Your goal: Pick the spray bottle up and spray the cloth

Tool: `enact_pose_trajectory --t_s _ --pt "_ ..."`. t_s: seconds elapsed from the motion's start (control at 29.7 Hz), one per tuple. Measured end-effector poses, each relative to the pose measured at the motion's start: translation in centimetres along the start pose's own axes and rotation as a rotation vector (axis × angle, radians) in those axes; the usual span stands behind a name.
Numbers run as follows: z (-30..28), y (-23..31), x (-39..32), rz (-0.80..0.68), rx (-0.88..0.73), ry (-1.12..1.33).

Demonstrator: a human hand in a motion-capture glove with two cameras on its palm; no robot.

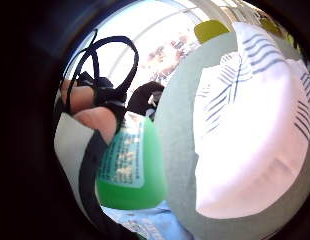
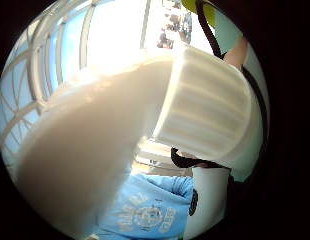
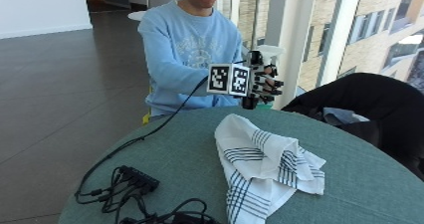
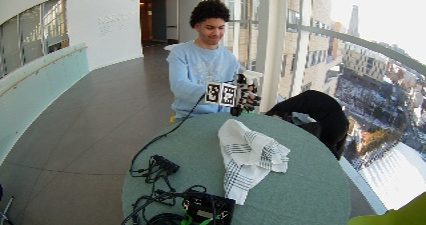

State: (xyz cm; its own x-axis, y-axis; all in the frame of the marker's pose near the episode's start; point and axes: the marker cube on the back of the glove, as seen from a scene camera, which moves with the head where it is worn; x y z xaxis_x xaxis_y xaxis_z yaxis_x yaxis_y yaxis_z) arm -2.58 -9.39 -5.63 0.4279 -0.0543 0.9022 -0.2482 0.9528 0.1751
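Note:
My gloved right hand [image 3: 266,84] grips a spray bottle and holds it up above the far edge of the round green table [image 3: 179,154]. The bottle's white spray head [image 3: 269,51] pokes out above the hand. Its green body with a label [image 1: 132,165] sits against the palm, my fingers [image 1: 87,107] curled round it. The ribbed white collar [image 2: 207,112] and neck of the head fill the thumb side palm view. A white cloth with dark stripes [image 3: 265,164] lies crumpled on the table in front of the hand, also close in the little finger side palm view as the cloth [image 1: 245,125].
A black jacket [image 3: 358,99] hangs over a chair at the table's right. A black power strip with cables [image 3: 136,179] lies at the table's near left, and a black box [image 4: 206,207] at the near edge. Window pillars [image 3: 295,30] stand behind the hand.

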Motion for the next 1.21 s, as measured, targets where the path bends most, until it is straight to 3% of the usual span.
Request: enact_pose_trajectory --t_s 0.51,1.21 --pt "12.0 -2.4 3.8 -0.017 -0.076 -0.084" --pt "11.9 -1.7 6.2 -0.003 -0.039 -0.027"
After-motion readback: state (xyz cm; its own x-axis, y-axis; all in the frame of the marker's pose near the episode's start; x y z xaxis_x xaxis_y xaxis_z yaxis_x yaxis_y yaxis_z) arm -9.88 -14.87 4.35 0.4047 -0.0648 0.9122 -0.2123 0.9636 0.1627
